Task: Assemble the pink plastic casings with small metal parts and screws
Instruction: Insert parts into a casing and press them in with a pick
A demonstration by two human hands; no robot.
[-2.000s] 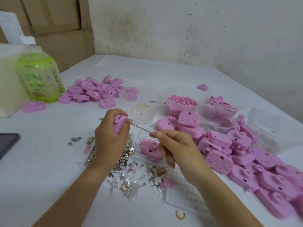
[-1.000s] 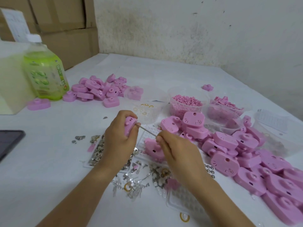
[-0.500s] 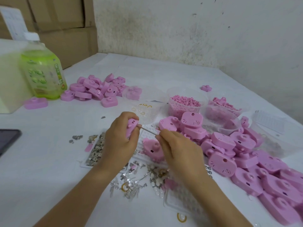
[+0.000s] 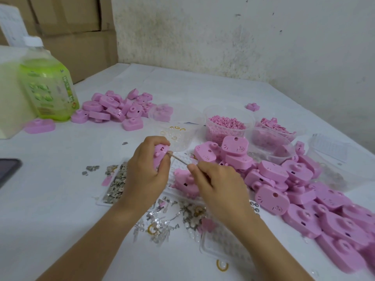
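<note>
The left hand (image 4: 146, 175) clasps a small pink plastic casing (image 4: 160, 153); the right hand (image 4: 217, 185) pinches a thin metal rod (image 4: 180, 160) slanting leftward from that grip to the casing.

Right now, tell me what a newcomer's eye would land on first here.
At the centre, the left hand grips a pink casing while the right hand pinches a thin rod to it. A big heap of pink casings sprawls on the right; a green bottle stands far left.

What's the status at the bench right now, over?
Left hand grips pink casing. Right hand pinches thin metal rod, tip at casing. Nothing in the way.
</note>
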